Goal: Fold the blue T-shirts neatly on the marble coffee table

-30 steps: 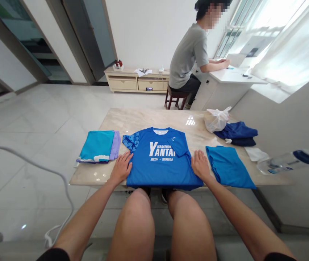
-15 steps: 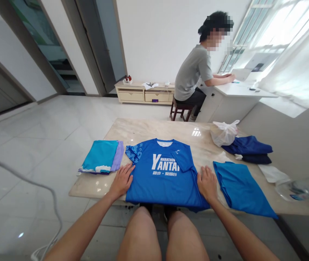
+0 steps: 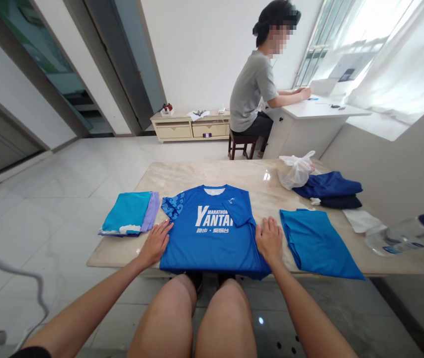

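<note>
No movement noted since earlier frame: left hand [image 3: 154,243] and right hand [image 3: 269,240] stay flat, fingers spread, holding nothing, flanking blue shirt [image 3: 212,229] on table [image 3: 182,171]

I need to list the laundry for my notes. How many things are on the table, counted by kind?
Blue shirt with print: 1
Plain blue garment: 1
Folded teal and purple pile: 1
Dark blue pile: 1
White plastic bag: 1
White flat packet: 1
Plastic bottle: 1
Total: 7
</note>
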`<state>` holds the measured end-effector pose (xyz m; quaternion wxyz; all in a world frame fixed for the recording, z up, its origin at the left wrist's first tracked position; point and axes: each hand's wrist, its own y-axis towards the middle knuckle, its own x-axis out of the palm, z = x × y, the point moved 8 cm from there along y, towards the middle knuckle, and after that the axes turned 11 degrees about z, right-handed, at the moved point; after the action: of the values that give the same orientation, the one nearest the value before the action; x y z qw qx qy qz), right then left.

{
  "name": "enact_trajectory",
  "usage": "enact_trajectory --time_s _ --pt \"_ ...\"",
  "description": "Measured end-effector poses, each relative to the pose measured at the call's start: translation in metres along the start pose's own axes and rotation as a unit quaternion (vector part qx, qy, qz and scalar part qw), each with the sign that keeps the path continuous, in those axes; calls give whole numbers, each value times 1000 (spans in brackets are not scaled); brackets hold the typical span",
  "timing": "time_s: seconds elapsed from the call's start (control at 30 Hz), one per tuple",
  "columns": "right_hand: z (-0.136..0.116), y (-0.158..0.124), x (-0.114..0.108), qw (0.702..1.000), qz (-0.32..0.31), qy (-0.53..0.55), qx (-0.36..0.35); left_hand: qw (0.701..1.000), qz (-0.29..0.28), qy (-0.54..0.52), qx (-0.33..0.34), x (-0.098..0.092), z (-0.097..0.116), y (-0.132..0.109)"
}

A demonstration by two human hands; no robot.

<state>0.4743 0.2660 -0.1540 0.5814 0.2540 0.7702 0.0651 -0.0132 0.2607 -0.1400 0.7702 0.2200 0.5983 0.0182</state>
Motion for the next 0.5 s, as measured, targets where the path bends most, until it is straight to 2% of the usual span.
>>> enact_trajectory --time_s 0.13,0.23,0.3,0.37,0.5 --pt "1 -2 -3 1000 8 15 -2 1000 -17 17 -7 -8 12 12" --pt "4 -2 -1 999 16 26 -10 995 15 -9 -98 -12 7 40" --pt "5 -2 1 999 20 29 -16 980 27 -28 -197 -4 -8 59" --pt "5 -3 1 999 23 29 -18 968 25 -33 -249 9 -20 74" --pt "2 -3 -3 999 26 27 -16 959 28 -41 -279 35 -32 91"
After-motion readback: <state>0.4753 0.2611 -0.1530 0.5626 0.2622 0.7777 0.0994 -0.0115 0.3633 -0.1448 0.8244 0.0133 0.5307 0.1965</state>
